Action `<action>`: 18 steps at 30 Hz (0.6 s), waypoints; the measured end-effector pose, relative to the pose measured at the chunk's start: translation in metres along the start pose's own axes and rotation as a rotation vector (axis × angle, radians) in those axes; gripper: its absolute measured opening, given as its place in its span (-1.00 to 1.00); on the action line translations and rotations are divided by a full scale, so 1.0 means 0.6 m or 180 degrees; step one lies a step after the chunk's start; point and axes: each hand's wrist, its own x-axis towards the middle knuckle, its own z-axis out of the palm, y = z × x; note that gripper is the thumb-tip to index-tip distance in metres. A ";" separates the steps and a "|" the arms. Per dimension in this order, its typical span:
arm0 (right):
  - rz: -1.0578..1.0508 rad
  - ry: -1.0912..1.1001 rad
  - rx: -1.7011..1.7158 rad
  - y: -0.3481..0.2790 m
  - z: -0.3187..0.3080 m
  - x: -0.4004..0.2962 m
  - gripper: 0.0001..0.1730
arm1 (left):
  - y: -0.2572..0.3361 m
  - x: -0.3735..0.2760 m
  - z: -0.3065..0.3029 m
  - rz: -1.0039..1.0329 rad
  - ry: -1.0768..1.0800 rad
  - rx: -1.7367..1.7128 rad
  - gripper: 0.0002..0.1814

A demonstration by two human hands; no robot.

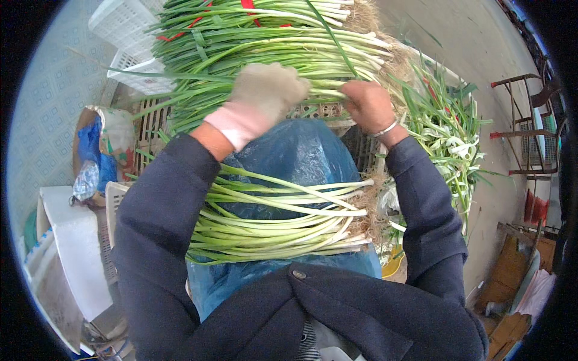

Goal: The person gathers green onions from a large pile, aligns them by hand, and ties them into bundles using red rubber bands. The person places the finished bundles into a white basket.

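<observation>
My left hand, in a pale knitted glove with a pink cuff, closes around a scallion-like stalk over the near edge of the big pile. At that stalk's whitish end, the bare fingers of my right hand pinch it. A long thin green leaf rises from the right hand's fingertips. Beyond both hands lies the big pile of rooted stalks, partly bound with red ties. On the blue plastic sheet across my lap rests a smaller bunch of stalks, roots to the right.
Stripped leaves are heaped to the right. White plastic crates stand at the upper left. A white foam box is at the lower left, near a bag with blue cloth. A rusty metal frame stands at far right.
</observation>
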 end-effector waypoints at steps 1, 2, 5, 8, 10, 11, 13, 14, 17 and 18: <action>0.0342 -0.0047 -0.0286 0.034 -0.001 -0.025 -0.75 | -0.009 -0.003 0.002 -0.0045 0.0085 0.0006 -0.86; 0.0360 0.0291 -0.0312 0.066 -0.013 -0.051 -0.72 | -0.018 -0.006 -0.009 -0.0358 -0.0103 -0.0149 -0.87; 0.1106 0.0612 -0.0380 0.172 -0.056 -0.132 -0.73 | -0.078 -0.068 -0.014 -0.0671 0.0167 -0.1537 -0.78; 0.1901 0.0703 -0.0465 0.222 -0.110 -0.189 -0.88 | -0.071 -0.080 -0.009 -0.0928 -0.0570 -0.2538 -0.73; 0.1974 0.0616 -0.0739 0.232 -0.132 -0.188 -0.87 | -0.049 -0.065 -0.010 -0.1127 -0.0932 -0.2663 -0.71; 0.2121 0.0621 -0.0871 0.241 -0.135 -0.178 -0.86 | -0.048 -0.067 -0.017 -0.1159 -0.1073 -0.2790 -0.72; 0.2046 0.0635 -0.0903 0.249 -0.146 -0.163 -0.82 | -0.044 -0.068 -0.022 -0.1174 -0.1316 -0.3079 -0.73; 0.2214 0.0807 -0.0991 0.290 -0.145 -0.180 -0.80 | -0.052 -0.077 0.002 -0.1004 -0.0981 -0.3123 -0.73; 0.3273 0.0571 -0.0993 0.367 -0.188 -0.246 -0.73 | -0.090 -0.126 -0.009 -0.1618 -0.0893 -0.3116 -0.72; 0.3546 0.0277 -0.0910 0.408 -0.209 -0.293 -0.63 | -0.091 -0.128 -0.004 -0.1671 -0.0941 -0.3389 -0.72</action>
